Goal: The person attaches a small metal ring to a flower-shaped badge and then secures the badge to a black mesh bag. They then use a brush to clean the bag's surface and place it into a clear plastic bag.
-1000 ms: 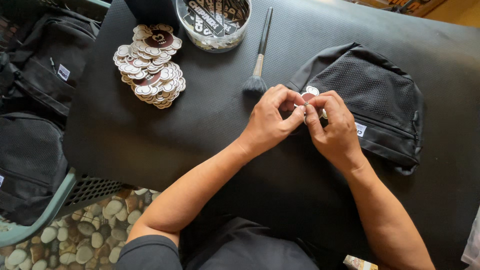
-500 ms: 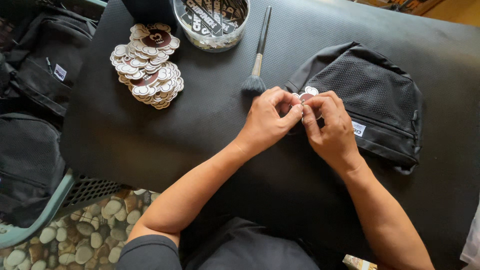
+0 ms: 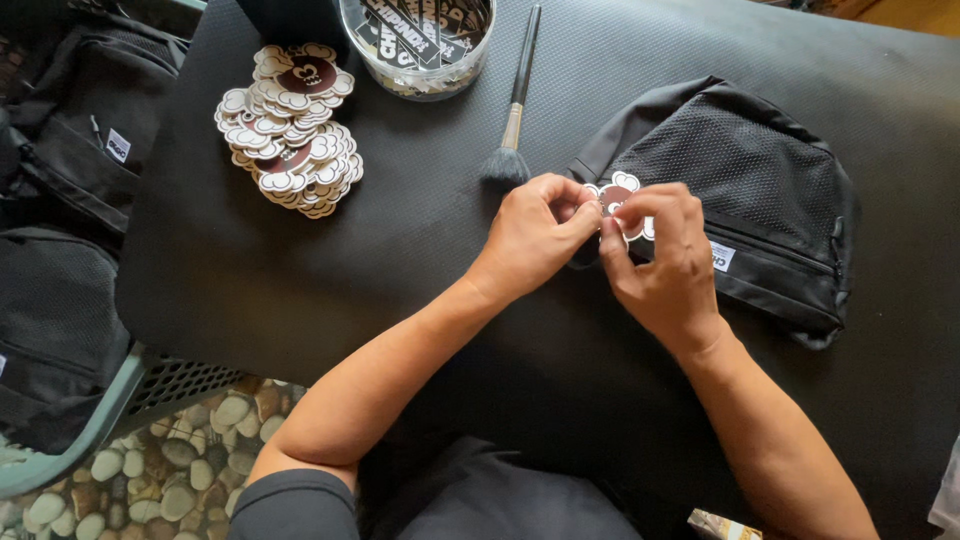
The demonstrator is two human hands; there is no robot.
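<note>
A black padded table (image 3: 300, 300) lies under both hands, and just beyond the right hand rests a black mesh-fronted pouch bag (image 3: 740, 190) with a zip along its lower edge and a small white tag. More black bags (image 3: 70, 200) are stacked well off to the left of the left hand, past the table edge, above a pebbled floor. Far ahead of the left hand sits a spread pile of white-edged, cloud-shaped stickers (image 3: 290, 130) with brown centres, and beside it a clear round tub (image 3: 415, 45) holding printed strips. A soft brush (image 3: 512, 110) lies pointing down toward the left hand, its bristles just above the knuckles. The left hand (image 3: 535, 235) and right hand (image 3: 660, 255) meet fingertip to fingertip, both closed in a narrow pinch on one cloud-shaped sticker (image 3: 618, 195), which is held at the near left edge of the pouch, mostly hidden by the fingers. The work appears to be at the peeling stage: the fingertips look set to part the sticker from its backing, though whether it has come loose cannot be told. The next move would likely call for a fine nail-edge grip at the sticker's rim, a slow pull, then a flat, steady press onto the bag.
</note>
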